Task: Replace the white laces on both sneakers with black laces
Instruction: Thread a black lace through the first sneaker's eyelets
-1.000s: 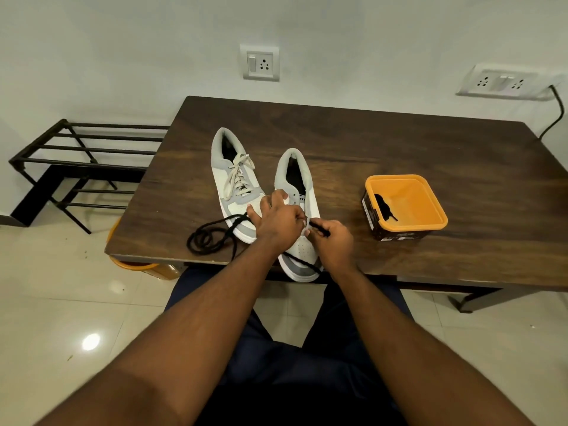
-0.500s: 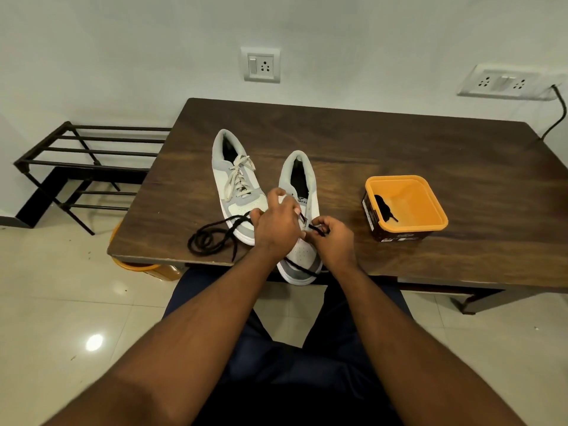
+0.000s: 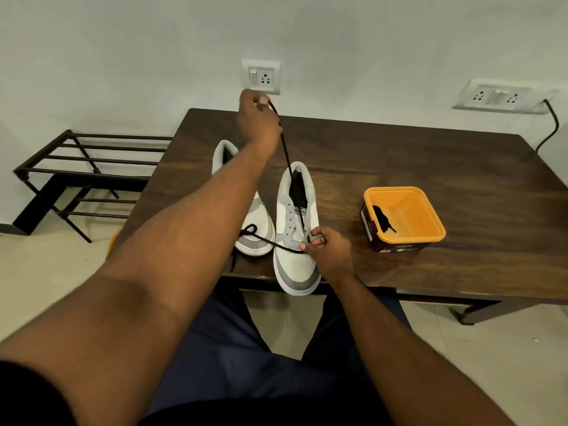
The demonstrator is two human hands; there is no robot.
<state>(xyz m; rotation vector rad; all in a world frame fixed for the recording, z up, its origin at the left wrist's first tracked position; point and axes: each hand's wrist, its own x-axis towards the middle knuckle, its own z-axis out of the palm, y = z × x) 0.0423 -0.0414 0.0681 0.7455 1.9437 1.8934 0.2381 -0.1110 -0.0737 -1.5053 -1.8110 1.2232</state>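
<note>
Fingers of left hand pinch black lace taut above right sneaker; right hand grips it.

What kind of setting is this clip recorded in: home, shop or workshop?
Most likely a room in a home. A dark wooden table stands against a plain wall with socket plates, a metal shoe rack beside it on a tiled floor. Nothing suggests a shop or workshop.

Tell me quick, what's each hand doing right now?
Left hand: raised above the table, closed, pinching the black lace and pulling it up.
Right hand: closed grip on the right sneaker at its lower eyelets, pinning the lace.
</note>
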